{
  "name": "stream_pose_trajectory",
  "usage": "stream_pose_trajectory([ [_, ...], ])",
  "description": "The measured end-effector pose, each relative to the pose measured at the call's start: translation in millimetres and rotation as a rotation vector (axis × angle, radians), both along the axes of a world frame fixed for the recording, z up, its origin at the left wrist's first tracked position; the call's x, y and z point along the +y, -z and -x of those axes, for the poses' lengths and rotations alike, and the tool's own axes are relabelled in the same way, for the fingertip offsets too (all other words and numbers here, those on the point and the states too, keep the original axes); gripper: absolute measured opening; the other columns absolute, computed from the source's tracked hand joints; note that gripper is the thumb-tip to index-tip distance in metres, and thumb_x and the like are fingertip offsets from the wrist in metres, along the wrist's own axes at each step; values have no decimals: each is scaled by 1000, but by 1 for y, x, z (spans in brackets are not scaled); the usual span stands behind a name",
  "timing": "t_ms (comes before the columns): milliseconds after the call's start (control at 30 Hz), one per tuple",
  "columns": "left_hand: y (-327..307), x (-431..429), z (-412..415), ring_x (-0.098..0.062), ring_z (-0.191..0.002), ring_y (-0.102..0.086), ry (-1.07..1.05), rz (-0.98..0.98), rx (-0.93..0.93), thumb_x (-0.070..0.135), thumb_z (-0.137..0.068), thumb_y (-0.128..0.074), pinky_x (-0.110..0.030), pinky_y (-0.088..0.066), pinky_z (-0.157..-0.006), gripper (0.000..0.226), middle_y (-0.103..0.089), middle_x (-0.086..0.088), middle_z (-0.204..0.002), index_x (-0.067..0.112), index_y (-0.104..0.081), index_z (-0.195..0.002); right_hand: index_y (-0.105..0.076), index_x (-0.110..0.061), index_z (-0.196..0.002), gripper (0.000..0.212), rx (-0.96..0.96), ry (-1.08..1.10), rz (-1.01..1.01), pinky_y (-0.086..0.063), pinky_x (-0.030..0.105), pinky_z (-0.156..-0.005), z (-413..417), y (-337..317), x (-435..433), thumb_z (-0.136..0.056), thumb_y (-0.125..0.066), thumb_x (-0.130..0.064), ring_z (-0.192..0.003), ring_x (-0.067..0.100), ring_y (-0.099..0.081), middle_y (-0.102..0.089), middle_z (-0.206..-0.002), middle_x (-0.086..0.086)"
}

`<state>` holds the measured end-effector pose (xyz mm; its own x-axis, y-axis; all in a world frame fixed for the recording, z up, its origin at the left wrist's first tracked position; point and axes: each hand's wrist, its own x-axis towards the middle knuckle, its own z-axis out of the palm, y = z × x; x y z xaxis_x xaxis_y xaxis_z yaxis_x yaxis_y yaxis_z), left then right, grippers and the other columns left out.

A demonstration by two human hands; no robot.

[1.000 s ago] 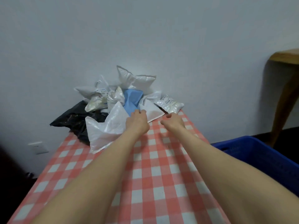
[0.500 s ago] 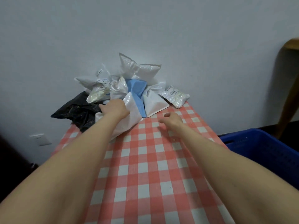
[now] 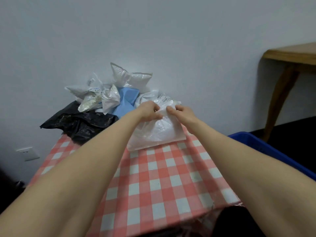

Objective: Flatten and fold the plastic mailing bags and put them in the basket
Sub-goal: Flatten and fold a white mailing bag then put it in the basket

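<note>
Head view: both bare forearms enter from the bottom edge, cut off above the elbows, and reach forward over a table covered by a red-and-white checked cloth. The cloth's near edge hangs over something dark that is hard to make out.

Just below the hands, a crumpled white mailing bag rests its lower edge on the cloth, and the left forearm hides its left side. The left hand and the right hand sit close together at the bag's top edge, and each pinches the plastic with curled fingers. Their fingertips are partly lost in the folds.

To the right of the right arm, a blue basket shows only one rim and corner; the arm and the frame edge cover the rest.

Beyond the hands, more bags are heaped against the wall: a black bag to the left, a blue bag just behind the left hand, and puffy white bags on top. Their printed labels are too small to read.

The wall is plain pale grey, with a wall socket low on the left. Far right of the hands, a wooden table is cut off by the frame.
</note>
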<state>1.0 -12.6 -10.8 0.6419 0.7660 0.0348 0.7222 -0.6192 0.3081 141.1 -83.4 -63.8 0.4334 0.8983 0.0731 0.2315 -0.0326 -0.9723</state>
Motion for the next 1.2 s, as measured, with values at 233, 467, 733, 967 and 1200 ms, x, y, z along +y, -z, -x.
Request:
stream_pose_trajectory([
  [233, 2, -5, -2, -20, -112, -58, -101, -29, 77, 72, -71, -60, -35, -46, -95, 70, -63, 3, -121, 23, -60, -121, -69, -1, -94, 29, 117, 347, 26, -51, 35, -81, -40, 12, -30, -92, -56, -28, -83, 22, -61, -69, -90, 15],
  [467, 12, 0, 3, -23, -90, -62, -157, 18, -162, 45, -76, -72, -36, -50, -84, 26, -69, -5, -95, 20, -63, -74, -65, 1, -98, 30, 214, 453, 32, -50, 41, -91, -47, 16, -41, -96, -52, -27, -102, 34, -64, -69, -108, 16],
  [733, 15, 1, 3, -31, -112, -55, -433, 13, -408, 54, -87, -55, -46, -47, -94, 63, -51, -11, -130, 11, -44, -132, -50, -10, -72, 24, 338, 501, -148, -32, 26, -55, -41, 6, -35, -93, -52, -22, -64, 18, -39, -43, -67, 2],
  [967, 29, -5, 1, -39, -118, -50, -662, 336, -648, 61, -87, -48, -44, -45, -95, 85, -30, -16, -146, 8, -21, -148, -67, -17, -94, 26, 176, 52, -3, -37, 7, -53, -33, 0, -47, -87, -54, 4, -84, 9, -52, -61, -90, -2],
  [1200, 50, -5, 23, -35, -113, -55, -555, 203, -141, 37, -91, -53, -39, -48, -94, 48, -54, -16, -126, 4, -50, -126, -70, -12, -72, 50, -154, -59, 369, -42, 29, -99, -34, 20, -52, -86, -32, 16, -128, 26, -46, -51, -139, 8],
])
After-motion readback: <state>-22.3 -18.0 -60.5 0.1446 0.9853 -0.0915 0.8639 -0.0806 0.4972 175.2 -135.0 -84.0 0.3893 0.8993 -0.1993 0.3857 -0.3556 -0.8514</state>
